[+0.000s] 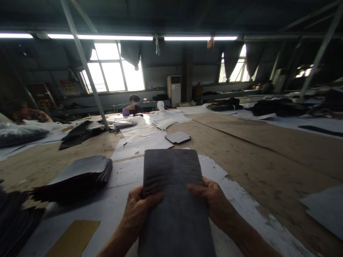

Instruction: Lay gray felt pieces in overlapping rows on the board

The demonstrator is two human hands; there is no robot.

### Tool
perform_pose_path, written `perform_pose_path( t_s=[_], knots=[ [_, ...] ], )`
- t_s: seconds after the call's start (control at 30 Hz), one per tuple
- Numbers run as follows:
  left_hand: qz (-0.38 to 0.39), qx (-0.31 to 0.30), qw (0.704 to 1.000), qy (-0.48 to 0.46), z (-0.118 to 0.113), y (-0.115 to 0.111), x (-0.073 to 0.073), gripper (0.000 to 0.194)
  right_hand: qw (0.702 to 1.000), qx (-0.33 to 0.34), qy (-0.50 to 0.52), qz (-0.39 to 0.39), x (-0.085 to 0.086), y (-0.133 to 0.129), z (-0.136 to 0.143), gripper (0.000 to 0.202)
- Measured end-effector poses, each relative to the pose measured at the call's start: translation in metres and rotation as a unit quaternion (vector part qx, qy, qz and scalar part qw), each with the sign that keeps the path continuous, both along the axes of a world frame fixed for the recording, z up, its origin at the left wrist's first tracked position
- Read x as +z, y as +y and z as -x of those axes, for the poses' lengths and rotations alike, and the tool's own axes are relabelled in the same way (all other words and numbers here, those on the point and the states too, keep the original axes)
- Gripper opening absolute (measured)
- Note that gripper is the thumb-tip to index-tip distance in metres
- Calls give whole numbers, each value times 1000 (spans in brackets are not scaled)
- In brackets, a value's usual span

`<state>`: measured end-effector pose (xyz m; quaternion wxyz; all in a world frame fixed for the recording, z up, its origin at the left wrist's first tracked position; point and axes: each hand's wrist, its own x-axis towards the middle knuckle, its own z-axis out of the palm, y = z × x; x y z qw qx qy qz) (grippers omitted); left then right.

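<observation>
A thick stack of dark grey fabric pieces (175, 214) stands upright in the lower middle of the head view, its layered edges showing near the top. My left hand (139, 207) grips its left side, with the thumb across the front face. On the right side my right hand (211, 196) holds it the same way, thumb on the face. The fingers behind the stack are mostly hidden. To the left of my left hand lies another pile of dark pieces (85, 169) with a lighter grey top.
White paper (125, 180) covers part of the brown table (254, 164). A tan card (73, 239) and more dark layers (16, 217) are at lower left. Farther off are a small grey stack (177, 137), a slanted metal pole (85, 67) and two people seated beyond the table.
</observation>
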<state>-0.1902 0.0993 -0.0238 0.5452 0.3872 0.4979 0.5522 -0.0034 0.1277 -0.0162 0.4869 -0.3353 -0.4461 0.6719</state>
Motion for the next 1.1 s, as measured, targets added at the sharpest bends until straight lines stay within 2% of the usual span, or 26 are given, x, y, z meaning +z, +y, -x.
perform_pose_path(
  t_s=[0.03,0.1,0.13,0.2,0.23,0.27,0.33,0.37,0.43,0.5,0.6,0.63,0.67,0.73,0.8,0.87,0.93,1.0,1.07,1.1],
  knots=[
    [-33,27,998,50,1,0,0,19,1000,14,14,7,0,0,0,27],
    [-64,38,995,68,2,0,0,18,998,-39,-24,-37,-1,-1,0,24],
    [-50,18,998,31,1,-1,0,20,990,-89,-67,-81,-2,-2,-1,21],
    [14,-45,995,-86,0,-2,1,26,953,-177,-156,-187,-2,-3,-1,14],
    [41,-66,988,-130,-1,-2,2,29,935,-199,-186,-226,-2,-4,-2,11],
    [55,-72,984,-151,0,-1,1,30,931,-195,-196,-239,-1,-4,-2,11],
    [47,-46,992,-111,2,1,0,29,965,-124,-145,-181,0,-3,-3,16],
    [25,-22,998,-59,4,2,-2,26,984,-75,-100,-127,0,-2,-3,19],
    [-42,27,997,54,8,4,-3,22,999,2,-29,-30,-1,0,-3,27],
    [-80,38,992,85,8,3,-3,23,999,-26,-31,-23,-4,0,-2,28],
    [-4,-30,998,-50,2,-1,2,29,981,-128,-52,-135,-7,0,1,14],
    [29,-46,995,-88,0,-2,3,32,975,-143,-45,-167,-7,-1,2,9],
    [50,-50,992,-100,-1,-3,5,34,974,-142,-41,-175,-7,-1,1,7],
    [60,-41,996,-59,-1,-4,5,33,987,-93,-39,-122,-3,-2,0,11],
    [27,-35,999,13,2,-2,5,28,999,-14,-27,-31,0,-3,-2,23],
    [-37,-30,997,63,2,-1,4,21,1000,13,-9,19,1,-3,-2,26],
    [-64,-25,996,51,0,-1,5,19,998,-47,-30,-28,-1,-4,-1,20],
    [-36,-36,999,-16,-4,-2,5,24,987,-114,-44,-105,-3,-3,1,12],
    [12,-48,996,-76,-7,-3,4,32,979,-137,-37,-147,-4,-3,3,11],
    [26,-48,995,-81,-7,-3,3,33,981,-129,-40,-137,-3,-2,3,12]
  ],
)
